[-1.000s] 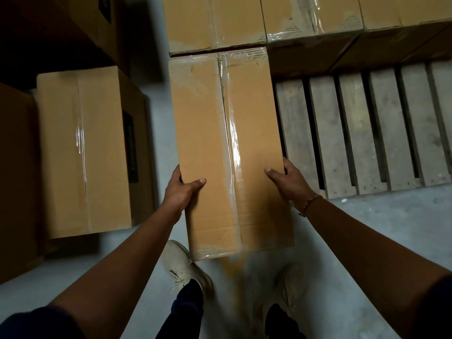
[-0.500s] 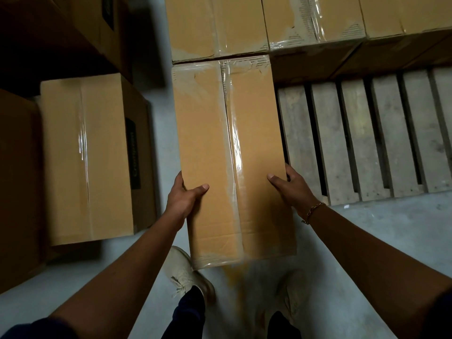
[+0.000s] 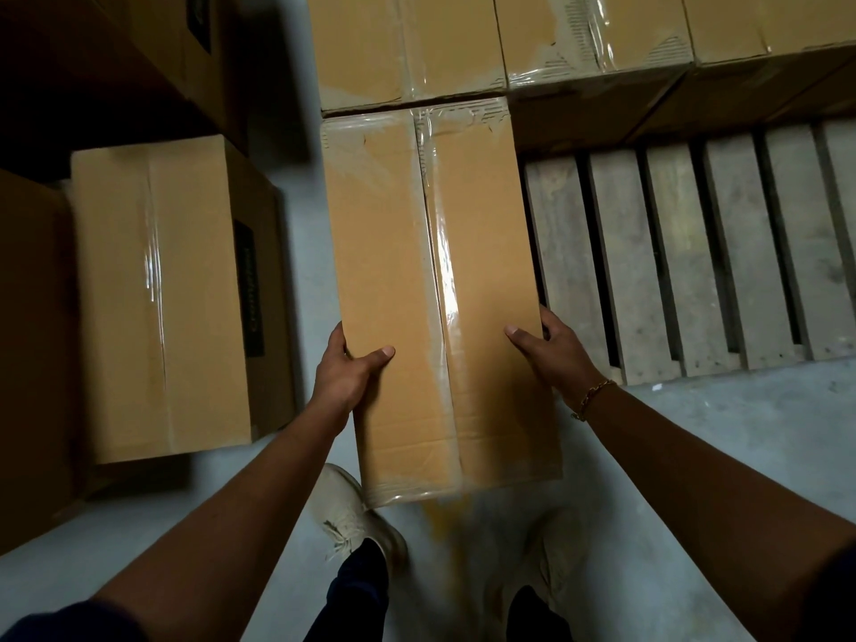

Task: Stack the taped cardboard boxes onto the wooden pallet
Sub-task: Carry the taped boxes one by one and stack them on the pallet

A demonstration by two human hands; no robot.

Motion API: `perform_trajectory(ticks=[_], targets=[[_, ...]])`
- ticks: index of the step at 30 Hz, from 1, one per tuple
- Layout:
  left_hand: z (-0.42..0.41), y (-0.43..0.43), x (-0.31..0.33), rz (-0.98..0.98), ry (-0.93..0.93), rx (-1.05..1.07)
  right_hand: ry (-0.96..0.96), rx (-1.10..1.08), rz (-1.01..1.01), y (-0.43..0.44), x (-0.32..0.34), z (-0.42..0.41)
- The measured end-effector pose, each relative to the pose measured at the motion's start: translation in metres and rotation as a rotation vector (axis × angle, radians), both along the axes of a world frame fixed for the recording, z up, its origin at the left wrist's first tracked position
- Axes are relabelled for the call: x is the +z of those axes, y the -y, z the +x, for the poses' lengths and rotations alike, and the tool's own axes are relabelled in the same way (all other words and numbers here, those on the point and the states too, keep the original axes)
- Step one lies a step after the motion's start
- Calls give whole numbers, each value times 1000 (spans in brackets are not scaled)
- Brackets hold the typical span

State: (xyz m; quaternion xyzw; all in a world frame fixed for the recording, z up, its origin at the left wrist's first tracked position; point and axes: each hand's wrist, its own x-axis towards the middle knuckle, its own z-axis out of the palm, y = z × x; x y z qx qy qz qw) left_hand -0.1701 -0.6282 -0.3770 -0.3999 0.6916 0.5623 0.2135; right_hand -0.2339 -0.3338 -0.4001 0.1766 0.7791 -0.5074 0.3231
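**A:** Whereabouts of the long box (image 3: 431,280)?

**B:** Gripped between both hands at the left end of the pallet (image 3: 695,252). Far end just beside the back row of boxes (image 3: 407,44) already stacked there, near end sticking out over the floor (image 3: 695,456) above the shoes (image 3: 347,512). Hard to tell from overhead whether resting on the slats or carried just above them.

**A:** And the hands?

**B:** Left hand (image 3: 345,373) clamped on the left long edge, thumb laid across the top, fingers tucked down the side. Right hand (image 3: 551,354) mirrored on the right long edge, thumb on top, bracelet (image 3: 593,396) at the wrist. Both set on the near half, well short of the middle.

**A:** Likely handling?

**B:** Stiff and square, flat on top with no sag or bulge. Probably a fair weight, going by the two-handed hold and the length. Slick along the clear tape (image 3: 444,294) down the centre seam and round both ends, so best kept to bare cardboard.

**A:** Best place to take hold?

**B:** Along the long sides, as now, or lower with fingers hooked under the bottom edges. Nothing pressed onto the top seam. Worth watching the overhanging near end, prone to tip if let go early.

**A:** Anything else waiting?

**B:** Another taped box (image 3: 153,294) on the floor to the left, untouched.
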Motion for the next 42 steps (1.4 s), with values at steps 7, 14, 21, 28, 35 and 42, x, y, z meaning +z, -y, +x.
perform_trajectory(ticks=[7,14,21,28,35,42], targets=[[-2,7,7,-1,33,-29,8,23,54,7,19,-3],[7,20,43,-114,15,-42,-43,43,148,5,57,-7],[36,49,95,-231,-41,-22,-170,170,137,35,105,-13],[73,112,110,-331,-24,47,-209,197,27,126,127,-1],[107,205,83,-354,48,37,-89,251,-75,244,105,36],[111,297,42,-394,95,19,45,334,-41,351,46,56]])
